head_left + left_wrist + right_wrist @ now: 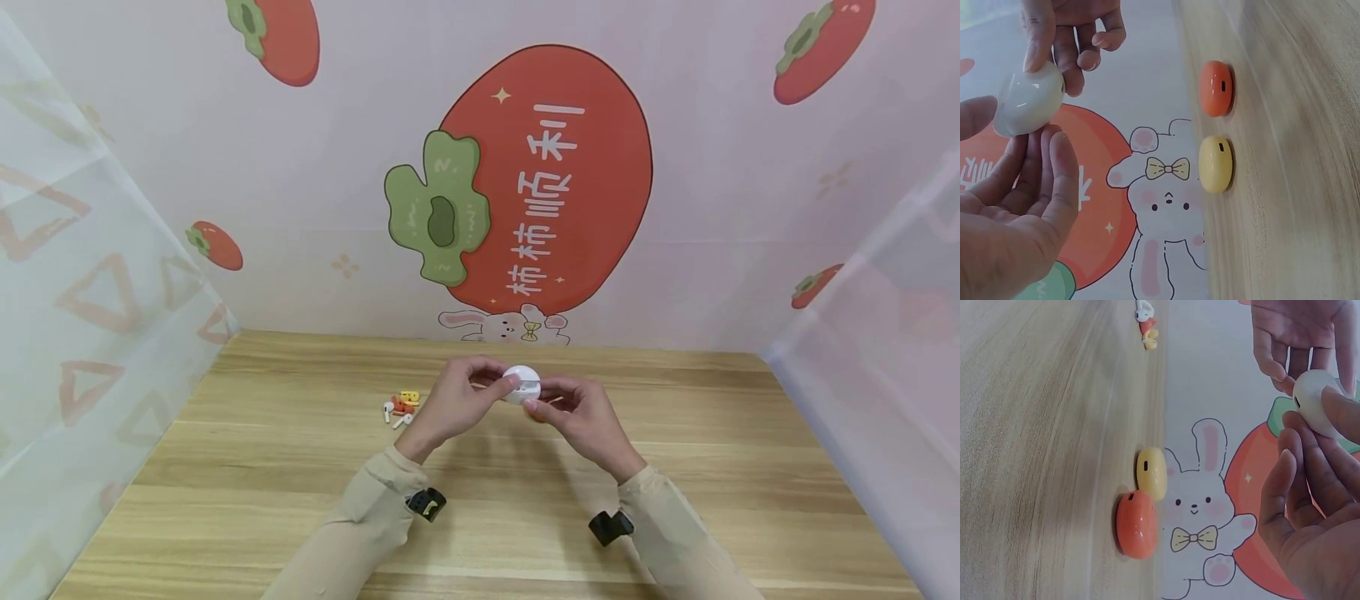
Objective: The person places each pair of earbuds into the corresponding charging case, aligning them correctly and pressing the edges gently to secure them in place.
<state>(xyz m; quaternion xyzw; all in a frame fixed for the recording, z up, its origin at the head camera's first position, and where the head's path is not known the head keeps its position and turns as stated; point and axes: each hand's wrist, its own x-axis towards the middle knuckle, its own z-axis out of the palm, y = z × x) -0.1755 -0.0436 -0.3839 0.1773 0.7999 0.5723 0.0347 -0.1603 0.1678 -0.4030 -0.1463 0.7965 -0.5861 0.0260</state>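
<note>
A round white earbud case [522,385] is held up above the table between both hands. My left hand [461,398] pinches its left side, the thumb across the front. From the other side my right hand [585,417] grips the lower right edge between thumb and fingers. A seam with a greyish patch crosses the front in the head view; how far the lid stands apart cannot be made out. In the left wrist view the case [1032,100] shows its glossy shell. A small dark port is visible on the case [1316,400] in the right wrist view.
An orange earbud case [1215,89] and a yellow one [1215,164] sit on the wooden table [300,500] behind the hands. Left of them lie white earbuds [388,408], orange earbuds [400,407] and yellow earbuds [409,395]. A printed backdrop [712,208] rises at the table's far edge.
</note>
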